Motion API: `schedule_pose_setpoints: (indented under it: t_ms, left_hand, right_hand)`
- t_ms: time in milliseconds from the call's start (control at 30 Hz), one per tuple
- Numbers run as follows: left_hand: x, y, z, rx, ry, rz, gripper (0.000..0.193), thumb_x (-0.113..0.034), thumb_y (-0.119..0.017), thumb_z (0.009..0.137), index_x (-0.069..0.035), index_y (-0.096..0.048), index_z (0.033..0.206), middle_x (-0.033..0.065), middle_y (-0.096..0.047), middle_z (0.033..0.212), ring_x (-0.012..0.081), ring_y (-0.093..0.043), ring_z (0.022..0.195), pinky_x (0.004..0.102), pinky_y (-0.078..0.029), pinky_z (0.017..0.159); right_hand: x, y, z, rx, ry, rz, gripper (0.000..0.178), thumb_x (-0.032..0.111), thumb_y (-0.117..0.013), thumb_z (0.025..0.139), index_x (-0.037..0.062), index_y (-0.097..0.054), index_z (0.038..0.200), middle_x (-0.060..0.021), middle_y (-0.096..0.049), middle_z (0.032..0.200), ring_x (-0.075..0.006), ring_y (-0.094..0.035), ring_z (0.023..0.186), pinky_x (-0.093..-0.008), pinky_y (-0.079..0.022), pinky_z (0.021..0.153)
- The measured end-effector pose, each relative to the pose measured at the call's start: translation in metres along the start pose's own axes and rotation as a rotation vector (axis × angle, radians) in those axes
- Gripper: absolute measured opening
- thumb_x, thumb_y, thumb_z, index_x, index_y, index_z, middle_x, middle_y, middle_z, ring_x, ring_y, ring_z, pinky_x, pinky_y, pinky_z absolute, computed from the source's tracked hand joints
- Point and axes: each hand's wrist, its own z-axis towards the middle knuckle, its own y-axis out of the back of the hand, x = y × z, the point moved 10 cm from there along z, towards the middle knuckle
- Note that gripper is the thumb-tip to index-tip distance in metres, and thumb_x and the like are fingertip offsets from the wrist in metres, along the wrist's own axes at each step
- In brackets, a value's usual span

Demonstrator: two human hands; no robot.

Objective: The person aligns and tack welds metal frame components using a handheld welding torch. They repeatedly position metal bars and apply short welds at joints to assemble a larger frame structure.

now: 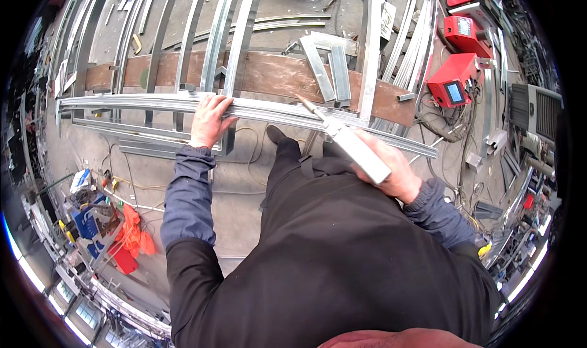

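Observation:
My left hand (211, 120) is closed over the near edge of a long galvanized metal channel (140, 102), its thumb out to the right. The channel lies across in front of me, alongside other long silvery profiles. In my right hand (397, 168) is a white welding gun (358, 149) with a narrow copper-coloured tip. The gun points away and to the left, its tip over the profiles at the right of my left hand. My right fingers are partly hidden behind its body.
Several metal bars (189, 36) run away from me across a brown plank (269, 73). Short metal pieces (318, 70) lie on the plank. Red machines (452, 82) with screens stand at right, cables around them. Orange cloth (137, 232) and tools lie at lower left.

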Motion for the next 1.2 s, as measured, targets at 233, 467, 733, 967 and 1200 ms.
schedule_pose_setpoints:
  t_ms: [233, 467, 733, 967, 1200]
  left_hand:
    - [0.014, 0.001, -0.005, -0.057, -0.051, -0.132, 0.062, -0.024, -0.09, 0.088, -0.006, -0.068, 0.144, 0.0129, -0.066, 0.137, 0.0402, -0.058, 0.136, 0.0507, -0.044, 0.125]
    - [0.025, -0.008, -0.013, -0.104, -0.056, -0.148, 0.063, -0.025, -0.091, 0.087, -0.008, -0.07, 0.144, 0.012, -0.065, 0.139, 0.0396, -0.056, 0.138, 0.0536, -0.042, 0.125]
    - [0.027, -0.008, -0.014, -0.128, -0.056, -0.166, 0.062, -0.028, -0.091, 0.086, -0.009, -0.071, 0.141, 0.0102, -0.066, 0.136, 0.0372, -0.057, 0.135, 0.052, -0.044, 0.121]
    - [0.011, -0.003, -0.014, -0.13, -0.084, 0.007, 0.061, -0.031, -0.09, 0.088, -0.01, -0.071, 0.142, 0.0082, -0.068, 0.136, 0.034, -0.061, 0.135, 0.051, -0.044, 0.123]
    - [0.015, -0.005, -0.014, -0.116, -0.069, 0.003, 0.061, -0.03, -0.09, 0.088, -0.009, -0.071, 0.142, 0.0101, -0.069, 0.138, 0.0352, -0.062, 0.134, 0.0486, -0.048, 0.119]
  right_hand:
    - [0.02, -0.095, 0.049, 0.159, -0.178, -0.021, 0.073, 0.017, -0.077, 0.098, 0.0173, -0.05, 0.166, -0.0118, -0.074, 0.126, -0.0375, -0.076, 0.114, -0.0455, -0.064, 0.092]
    - [0.04, -0.143, 0.075, 0.193, -0.162, -0.107, 0.076, 0.017, -0.077, 0.097, 0.0205, -0.048, 0.167, -0.0109, -0.065, 0.11, -0.0379, -0.074, 0.099, -0.0496, -0.062, 0.083]
    - [0.037, -0.162, 0.072, 0.22, -0.221, -0.197, 0.089, 0.016, -0.081, 0.092, 0.0233, -0.043, 0.172, -0.0125, -0.059, 0.113, -0.0395, -0.072, 0.102, -0.0515, -0.063, 0.085]
    - [0.038, -0.168, 0.062, 0.167, -0.179, -0.252, 0.086, 0.015, -0.08, 0.093, 0.0243, -0.044, 0.171, -0.0131, -0.061, 0.112, -0.0409, -0.074, 0.102, -0.0527, -0.063, 0.084]
    - [0.041, -0.173, 0.06, 0.096, -0.161, -0.23, 0.085, 0.01, -0.079, 0.092, 0.0243, -0.045, 0.169, -0.0161, -0.065, 0.114, -0.0408, -0.075, 0.106, -0.0544, -0.063, 0.087]
